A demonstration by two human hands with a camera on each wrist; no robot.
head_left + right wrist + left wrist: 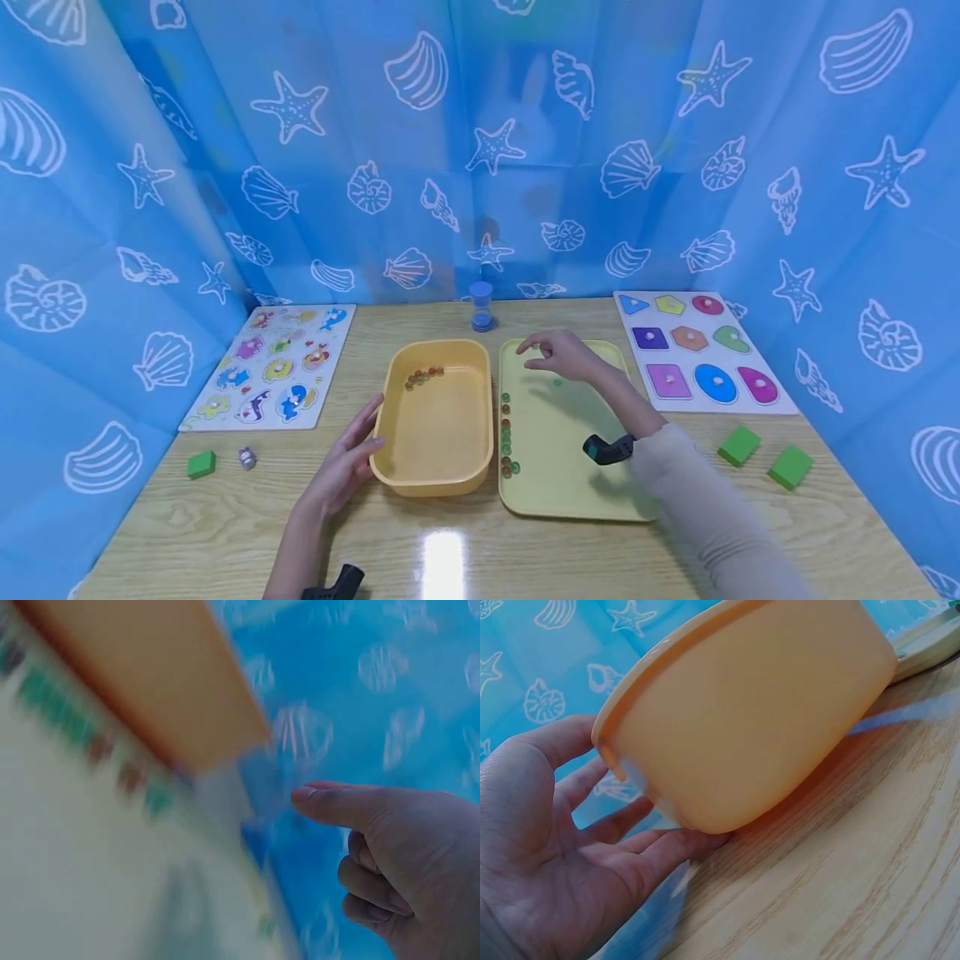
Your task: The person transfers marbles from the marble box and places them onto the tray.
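My left hand [343, 467] rests at the left side of an orange plastic basin [431, 484], fingertips touching its outer wall and rim with the fingers loosely spread. Inside the basin, several small brownish and greenish glass beads [424, 377] lie together near the back left. Over the back of a pale yellow tray [570, 502] hovers my right hand [564, 354], thumb and forefinger apart in the head view and the other fingers bent. No bead shows between them. Several green and reddish beads [506, 435] line the tray's left edge, and one green bead [557, 382] lies alone below the right hand.
A blue hourglass [482, 307] stands behind the basin. A sea-animal puzzle board [273, 367] lies at left, a shape puzzle board [697, 354] at right. Green blocks [791, 467] and a small figurine [247, 457] sit on the wooden table [397, 550]. A blue curtain [480, 100] surrounds it.
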